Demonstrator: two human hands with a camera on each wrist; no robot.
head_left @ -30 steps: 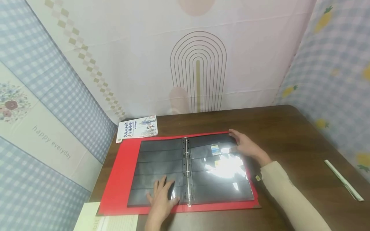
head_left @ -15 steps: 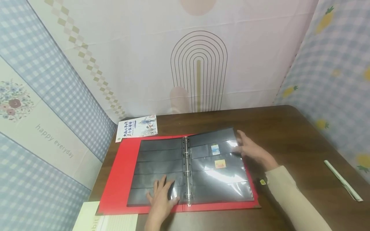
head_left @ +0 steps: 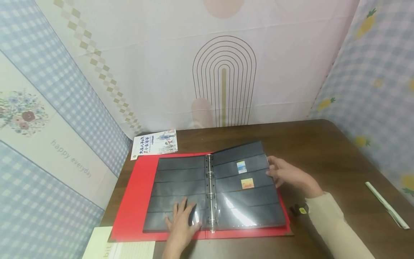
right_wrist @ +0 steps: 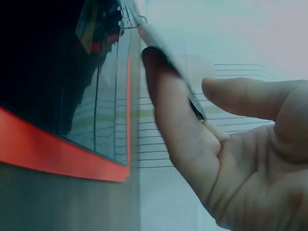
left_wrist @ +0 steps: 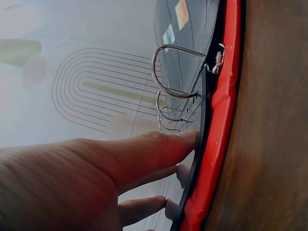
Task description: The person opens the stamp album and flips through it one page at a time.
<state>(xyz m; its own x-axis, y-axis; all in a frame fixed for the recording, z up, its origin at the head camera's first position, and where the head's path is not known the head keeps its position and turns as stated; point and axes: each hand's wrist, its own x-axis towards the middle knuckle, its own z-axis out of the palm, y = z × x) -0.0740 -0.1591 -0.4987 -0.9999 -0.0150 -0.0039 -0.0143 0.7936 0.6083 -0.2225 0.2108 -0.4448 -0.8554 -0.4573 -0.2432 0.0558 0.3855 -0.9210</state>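
Note:
A red ring binder (head_left: 134, 198) lies spread on the table, with black pocket pages either side of its metal rings (head_left: 211, 187). My left hand (head_left: 180, 226) rests on the left page (head_left: 176, 180), fingers spread; the left wrist view shows its fingertips touching the sheet beside the rings. On the right, my right hand (head_left: 292, 176) is at the outer edge of a raised page (head_left: 226, 185). In the right wrist view its fingers (right_wrist: 175, 110) are behind that page, while the thumb stands apart from it. Two small stamp-like pictures, one blue-white (head_left: 241, 167), one orange-yellow (head_left: 247, 183), sit in its pockets.
An illustrated booklet (head_left: 155, 142) lies at the back left, touching the binder's corner. A pale notebook (head_left: 129, 250) is partly under the near left corner. Near the right sleeve is a small dark item with a yellow mark (head_left: 302, 210). A slim whitish object (head_left: 387, 205) lies far right.
The right page's outer edge has lifted off the pages beneath. My right hand has shifted right and slightly toward me along that edge. My left hand has stayed in place.

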